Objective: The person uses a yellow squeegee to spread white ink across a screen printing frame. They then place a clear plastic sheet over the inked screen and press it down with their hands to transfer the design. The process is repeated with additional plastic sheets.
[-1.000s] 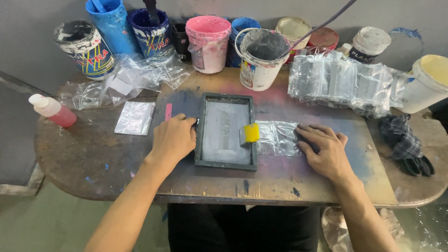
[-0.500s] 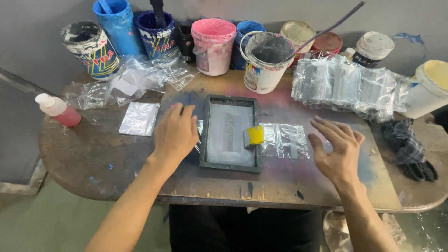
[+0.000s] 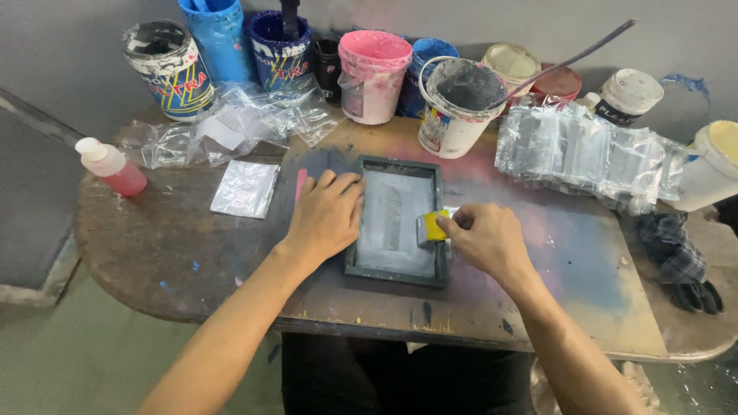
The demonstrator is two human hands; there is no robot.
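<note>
Head view, stock as seen, largest item first.

Table: rounded wooden top, stained with blue and pink paint, bearing everything below.

Paint tubs: a row along the far edge, among them a pink bucket, a white bucket with dark paint and a long stirring stick, a blue tub and a cream tub at the far right.

Stack of clear plastic pouches: right of centre, behind my right hand.

Printing frame: small dark rectangular screen, lying flat at the table's middle, between my two hands.

Dark rag: right edge of the table.

Left hand: palm down, fingers spread flat over the frame's left rail, pressing on it and closed round nothing.

Right hand: fingers closed narrow on the yellow squeegee.

Silver foil pouch: flat, just left of my left hand.

Pink squeeze bottle: white cap, far left, well apart.

Yellow squeegee: small block, pinched at the frame's right rail, touching the screen.
</note>
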